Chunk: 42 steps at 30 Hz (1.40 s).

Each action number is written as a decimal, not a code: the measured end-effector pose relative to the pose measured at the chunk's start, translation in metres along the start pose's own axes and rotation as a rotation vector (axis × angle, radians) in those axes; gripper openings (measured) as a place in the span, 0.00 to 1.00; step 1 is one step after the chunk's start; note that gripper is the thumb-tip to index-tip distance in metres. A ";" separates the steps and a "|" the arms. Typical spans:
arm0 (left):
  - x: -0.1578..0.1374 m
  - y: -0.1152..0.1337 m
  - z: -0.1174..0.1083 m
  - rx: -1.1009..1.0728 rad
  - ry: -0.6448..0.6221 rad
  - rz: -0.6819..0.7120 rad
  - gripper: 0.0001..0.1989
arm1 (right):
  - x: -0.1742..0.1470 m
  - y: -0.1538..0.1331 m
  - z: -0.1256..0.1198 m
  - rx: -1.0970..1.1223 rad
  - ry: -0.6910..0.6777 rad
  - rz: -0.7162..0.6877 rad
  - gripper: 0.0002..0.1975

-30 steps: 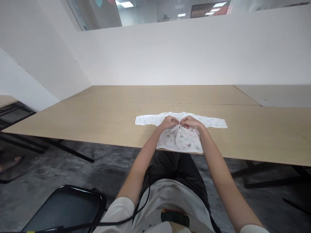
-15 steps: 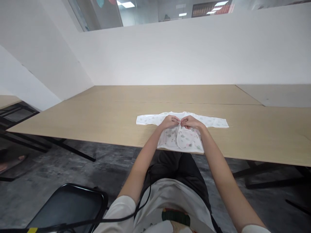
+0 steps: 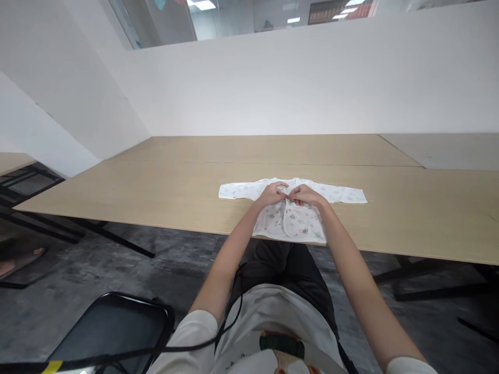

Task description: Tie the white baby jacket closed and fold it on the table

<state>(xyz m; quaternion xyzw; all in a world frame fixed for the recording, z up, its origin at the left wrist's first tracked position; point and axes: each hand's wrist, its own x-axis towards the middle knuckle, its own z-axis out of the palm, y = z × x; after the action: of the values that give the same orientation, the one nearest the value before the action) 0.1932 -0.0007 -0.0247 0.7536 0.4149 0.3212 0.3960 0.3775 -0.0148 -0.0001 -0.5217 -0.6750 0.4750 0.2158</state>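
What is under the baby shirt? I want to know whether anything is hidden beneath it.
The baby shirt lies spread flat on the wooden table, sleeves out. Both hands, left hand and right hand, pinch its front. Whatever is directly beneath the fabric is covered.

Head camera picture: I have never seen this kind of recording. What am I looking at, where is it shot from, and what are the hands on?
No machine here: a camera worn on a person's head looks forward and down at their own bare arms. A small white printed baby shirt lies spread, sleeves out, on a long wooden table. The left hand and right hand meet at the shirt's front opening near the neckline, pinching the fabric. A black chair stands at lower left.
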 end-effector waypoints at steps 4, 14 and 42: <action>0.002 -0.002 -0.002 -0.021 -0.026 -0.015 0.24 | 0.001 -0.001 0.002 0.014 0.038 0.051 0.06; -0.001 0.000 -0.004 0.071 -0.013 0.056 0.18 | -0.002 -0.011 0.004 0.193 0.098 0.171 0.12; -0.021 0.006 -0.010 0.085 -0.280 0.059 0.12 | -0.017 -0.020 0.006 -0.150 -0.354 0.128 0.14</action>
<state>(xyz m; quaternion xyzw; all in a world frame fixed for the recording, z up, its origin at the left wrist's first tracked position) 0.1781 -0.0180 -0.0185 0.8191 0.3464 0.2066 0.4079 0.3688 -0.0330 0.0182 -0.4862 -0.7014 0.5206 0.0237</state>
